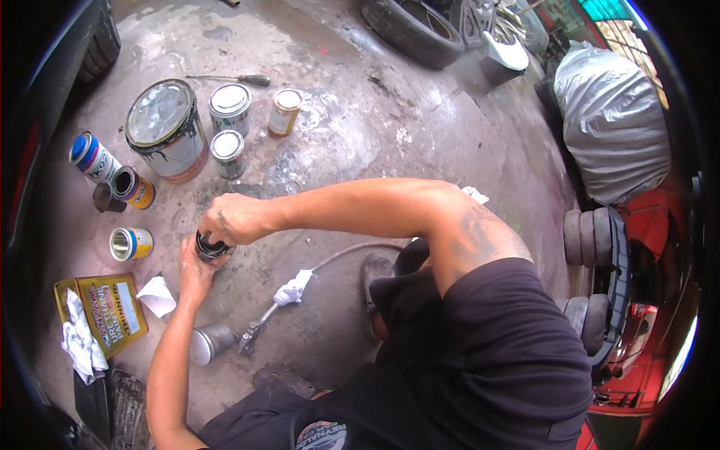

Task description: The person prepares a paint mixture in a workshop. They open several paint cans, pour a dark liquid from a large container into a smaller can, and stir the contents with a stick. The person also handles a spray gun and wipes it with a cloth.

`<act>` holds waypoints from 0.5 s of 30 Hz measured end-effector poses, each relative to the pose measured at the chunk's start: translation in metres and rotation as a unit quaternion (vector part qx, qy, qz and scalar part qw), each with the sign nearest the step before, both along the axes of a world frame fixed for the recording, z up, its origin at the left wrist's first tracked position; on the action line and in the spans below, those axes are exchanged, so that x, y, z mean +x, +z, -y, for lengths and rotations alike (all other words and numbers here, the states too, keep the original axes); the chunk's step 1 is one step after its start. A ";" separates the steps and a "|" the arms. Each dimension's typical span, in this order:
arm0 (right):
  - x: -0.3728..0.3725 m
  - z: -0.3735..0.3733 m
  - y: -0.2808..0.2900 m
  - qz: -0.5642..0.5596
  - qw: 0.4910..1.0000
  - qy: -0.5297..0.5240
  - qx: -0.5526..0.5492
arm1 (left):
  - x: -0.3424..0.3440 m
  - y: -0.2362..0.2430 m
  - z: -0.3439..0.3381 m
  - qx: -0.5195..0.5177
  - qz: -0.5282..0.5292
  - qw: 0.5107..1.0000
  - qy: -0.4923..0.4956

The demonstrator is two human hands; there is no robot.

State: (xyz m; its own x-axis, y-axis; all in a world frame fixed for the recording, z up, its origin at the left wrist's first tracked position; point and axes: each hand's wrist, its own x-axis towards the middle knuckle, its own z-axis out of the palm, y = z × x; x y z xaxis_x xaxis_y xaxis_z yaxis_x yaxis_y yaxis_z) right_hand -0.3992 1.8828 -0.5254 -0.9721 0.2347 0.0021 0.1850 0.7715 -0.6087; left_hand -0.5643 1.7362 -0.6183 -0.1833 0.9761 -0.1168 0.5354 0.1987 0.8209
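On the concrete floor, my left hand (199, 271) wraps round the side of a small dark can (212, 247). My right hand (234, 217) reaches across from the right, its fingers curled closed over the can's mouth. Whatever those fingers pinch, if anything, is hidden. Just left stands an open, yellow-labelled can (132, 244), tipped toward view by the lens. A folded piece of white paper (157, 296) lies beside my left wrist. Near my left forearm is a spray gun (255, 330) with a metal cup (212, 343), its hose joint wrapped in white cloth (293, 288).
Beyond my hands stand a large paint-streaked bucket (166, 131), several smaller cans (229, 109) and a screwdriver (251, 79). At the left, a white rag (81, 337) drapes over a yellow rectangular tin (112, 311). Tyres (414, 30) and a silver-covered bundle (611, 124) lie farther off.
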 end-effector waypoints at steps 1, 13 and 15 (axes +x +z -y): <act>0.002 -0.002 0.002 0.003 1.000 0.004 0.010 | 0.002 0.003 -0.001 -0.002 0.001 1.000 0.001; 0.001 -0.008 0.000 0.071 0.997 0.005 0.016 | 0.004 -0.008 -0.005 0.006 -0.007 1.000 0.015; -0.001 -0.012 -0.019 -0.010 0.998 0.018 0.055 | -0.007 -0.032 -0.001 0.027 0.012 1.000 0.010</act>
